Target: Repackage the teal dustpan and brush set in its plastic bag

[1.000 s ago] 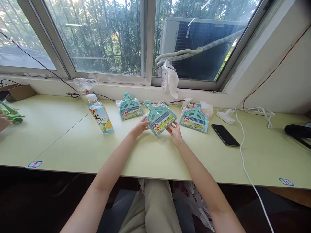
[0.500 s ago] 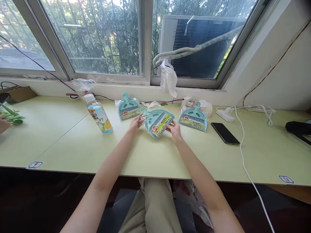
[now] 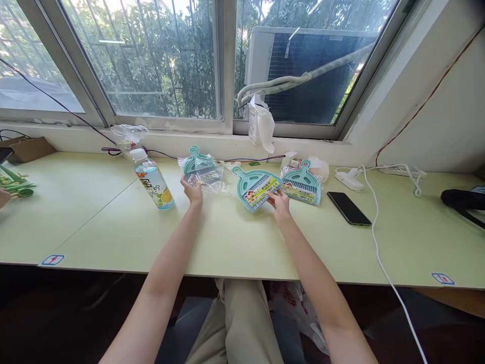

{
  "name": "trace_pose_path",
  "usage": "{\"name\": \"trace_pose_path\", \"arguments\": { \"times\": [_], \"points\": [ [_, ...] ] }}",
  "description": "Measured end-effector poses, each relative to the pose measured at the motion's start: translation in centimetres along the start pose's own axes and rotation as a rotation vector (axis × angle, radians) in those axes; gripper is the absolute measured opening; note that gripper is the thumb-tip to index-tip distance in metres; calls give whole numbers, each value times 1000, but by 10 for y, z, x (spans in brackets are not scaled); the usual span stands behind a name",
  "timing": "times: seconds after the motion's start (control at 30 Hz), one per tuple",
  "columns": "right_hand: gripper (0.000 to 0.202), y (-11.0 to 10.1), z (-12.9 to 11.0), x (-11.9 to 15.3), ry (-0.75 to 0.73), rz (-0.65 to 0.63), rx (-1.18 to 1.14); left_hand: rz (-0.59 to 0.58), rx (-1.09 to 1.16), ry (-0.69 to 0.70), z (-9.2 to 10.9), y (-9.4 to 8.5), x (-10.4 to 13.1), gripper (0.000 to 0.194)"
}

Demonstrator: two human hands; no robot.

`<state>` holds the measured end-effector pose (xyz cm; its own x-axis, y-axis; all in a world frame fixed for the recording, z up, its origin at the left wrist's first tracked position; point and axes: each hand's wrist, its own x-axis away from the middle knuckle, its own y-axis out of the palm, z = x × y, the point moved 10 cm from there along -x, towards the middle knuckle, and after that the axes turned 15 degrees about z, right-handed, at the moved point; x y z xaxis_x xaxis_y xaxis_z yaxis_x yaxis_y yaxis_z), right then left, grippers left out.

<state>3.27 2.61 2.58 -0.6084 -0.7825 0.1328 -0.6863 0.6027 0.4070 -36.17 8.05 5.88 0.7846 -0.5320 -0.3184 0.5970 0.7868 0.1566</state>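
Observation:
A turquoise dustpan and brush set (image 3: 259,188) with a yellow-green label is tilted in my right hand (image 3: 279,202), which grips its lower right edge. To the left, my left hand (image 3: 192,192) has its fingers closed at the edge of a crumpled clear plastic bag (image 3: 212,178). This bag lies over the front of another dustpan set (image 3: 197,161) and blurs its label. A third dustpan set (image 3: 303,184), in clear wrapping, lies just right of the one I hold, partly overlapped by it.
A drink bottle (image 3: 152,179) stands left of my left hand. On the right lie a black phone (image 3: 349,208), a white cable (image 3: 375,227) and a white adapter (image 3: 350,179). Another person's hand (image 3: 3,197) is at the far left beside green objects (image 3: 18,184). A window runs behind the table.
My left hand has moved left from the middle dustpan set to the left one, bringing the clear bag over it. My right hand has shifted the held set slightly right.

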Motion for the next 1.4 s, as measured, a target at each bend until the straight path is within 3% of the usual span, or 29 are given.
{"name": "trace_pose_path", "arguments": {
  "times": [0.07,0.13,0.17,0.23,0.3,0.37,0.43,0.57,0.8,0.9,1.03,1.13,1.27,1.4],
  "points": [
    [29,1,0,0,-2,-7,2,76,-131,242,32,-12,6,64],
    [29,5,-1,2,-4,-32,0,78,-207,486,67,-14,24,52],
    [29,7,-1,3,-7,-51,-6,31,-240,570,81,-9,35,44],
    [30,12,-3,6,-17,-91,-27,-177,-300,652,94,12,64,27],
    [31,17,-5,8,-27,-127,-49,-367,-351,565,90,32,89,29],
    [33,22,-6,10,-30,-168,-55,-520,-313,368,75,50,111,42],
    [34,27,-7,12,-28,-217,-41,-577,-158,226,70,60,127,46],
    [29,32,-2,14,14,-263,35,-504,52,79,63,62,130,44],
    [16,22,3,5,57,-166,253,-333,89,41,63,42,106,38],
    [19,6,-17,-7,-156,-96,492,-244,102,42,67,30,92,38],
    [8,-8,-49,-14,-653,-29,1108,-153,127,44,72,18,77,34],
    [10,-16,-45,-19,-716,-27,1438,-141,128,37,72,15,72,33],
    [13,-10,-53,-8,-843,48,1534,-164,109,68,75,16,75,37],
    [17,21,-74,34,-1123,23,1283,-304,37,193,90,26,98,41]
  ]
}}
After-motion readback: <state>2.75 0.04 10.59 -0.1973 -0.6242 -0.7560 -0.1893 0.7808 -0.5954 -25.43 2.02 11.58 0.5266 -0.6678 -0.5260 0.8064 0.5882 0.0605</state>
